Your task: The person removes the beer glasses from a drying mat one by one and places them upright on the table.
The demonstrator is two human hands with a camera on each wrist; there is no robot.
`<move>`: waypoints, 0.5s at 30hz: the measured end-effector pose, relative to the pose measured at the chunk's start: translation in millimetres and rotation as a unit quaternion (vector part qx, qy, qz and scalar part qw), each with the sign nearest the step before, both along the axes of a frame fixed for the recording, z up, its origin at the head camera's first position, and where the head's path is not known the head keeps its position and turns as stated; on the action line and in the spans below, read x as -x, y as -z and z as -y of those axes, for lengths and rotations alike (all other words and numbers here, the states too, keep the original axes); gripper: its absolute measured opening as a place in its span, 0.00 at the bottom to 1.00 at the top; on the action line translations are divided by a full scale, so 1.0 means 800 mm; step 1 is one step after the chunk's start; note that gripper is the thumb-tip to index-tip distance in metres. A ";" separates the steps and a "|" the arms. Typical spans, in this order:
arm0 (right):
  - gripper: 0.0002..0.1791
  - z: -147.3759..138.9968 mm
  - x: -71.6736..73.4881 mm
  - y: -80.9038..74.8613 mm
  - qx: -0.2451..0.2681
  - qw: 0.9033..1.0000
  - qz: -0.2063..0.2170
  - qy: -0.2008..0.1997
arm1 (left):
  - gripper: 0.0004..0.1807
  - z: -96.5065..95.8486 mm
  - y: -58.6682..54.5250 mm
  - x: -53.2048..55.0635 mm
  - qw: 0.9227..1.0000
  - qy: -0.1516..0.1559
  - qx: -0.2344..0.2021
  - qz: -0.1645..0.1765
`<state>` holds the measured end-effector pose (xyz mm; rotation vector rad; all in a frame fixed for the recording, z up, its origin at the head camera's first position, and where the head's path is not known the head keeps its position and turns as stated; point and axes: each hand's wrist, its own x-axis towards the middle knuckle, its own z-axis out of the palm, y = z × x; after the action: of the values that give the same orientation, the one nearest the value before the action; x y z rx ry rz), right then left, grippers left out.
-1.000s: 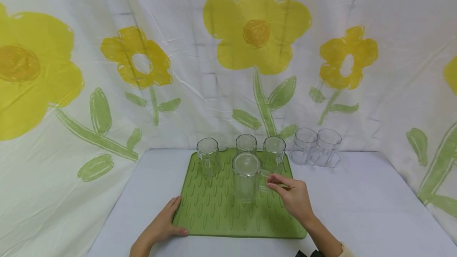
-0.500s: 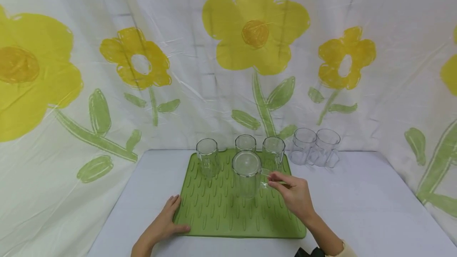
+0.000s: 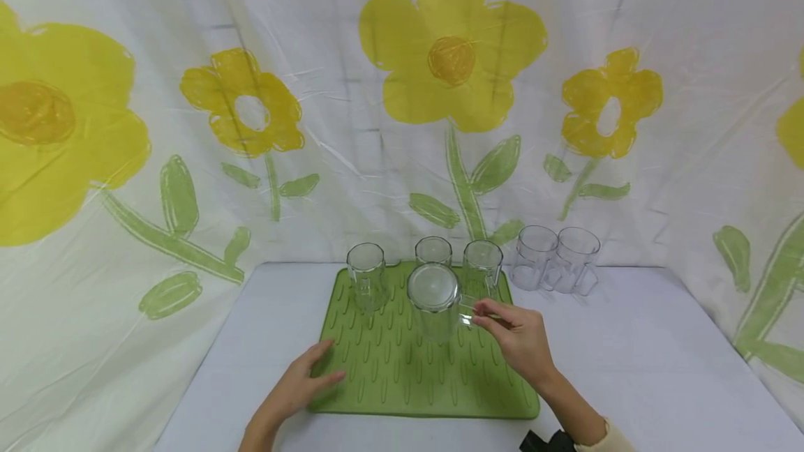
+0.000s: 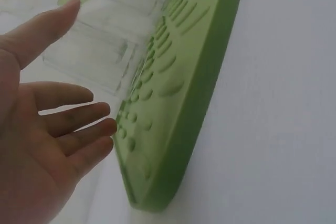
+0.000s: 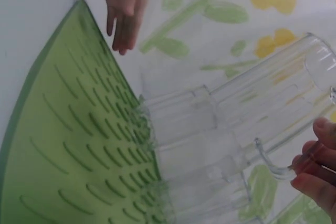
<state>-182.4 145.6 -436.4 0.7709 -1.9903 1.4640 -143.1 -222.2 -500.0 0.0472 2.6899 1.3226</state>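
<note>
Right hand [image 3: 520, 340] pinching clear cylindrical glass mug [image 3: 433, 295] by handle [image 3: 466, 310], splayed empty left hand [image 3: 300, 379] near green rectangular rubbery mat [image 3: 408, 386]

The light is soft and a bit grey. A faint shadow lies on the green mat [image 3: 370, 396], and tiny bright spots shine on the mug handle [image 3: 466, 319]. The head view looks fairly clear — both wrist views look hazy, with blurry glass mugs [image 4: 100, 59] in the left one.
</note>
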 end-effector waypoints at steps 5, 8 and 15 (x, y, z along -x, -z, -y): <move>0.14 0.000 0.000 -0.003 0.007 1.000 -0.021 -0.009 | 0.36 -0.005 0.000 0.006 0.999 0.012 -0.051 0.005; 0.14 0.000 0.001 -0.005 0.008 0.999 -0.029 -0.012 | 0.35 -0.007 -0.001 0.008 0.995 0.031 -0.093 0.020; 0.14 -0.003 0.002 -0.006 -0.009 1.000 -0.027 -0.005 | 0.32 -0.019 -0.011 0.008 0.990 0.049 -0.130 0.026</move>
<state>-183.7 148.0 -431.5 0.8211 -1.9633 1.4180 -149.2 -206.7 -491.4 0.1685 2.4228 1.6090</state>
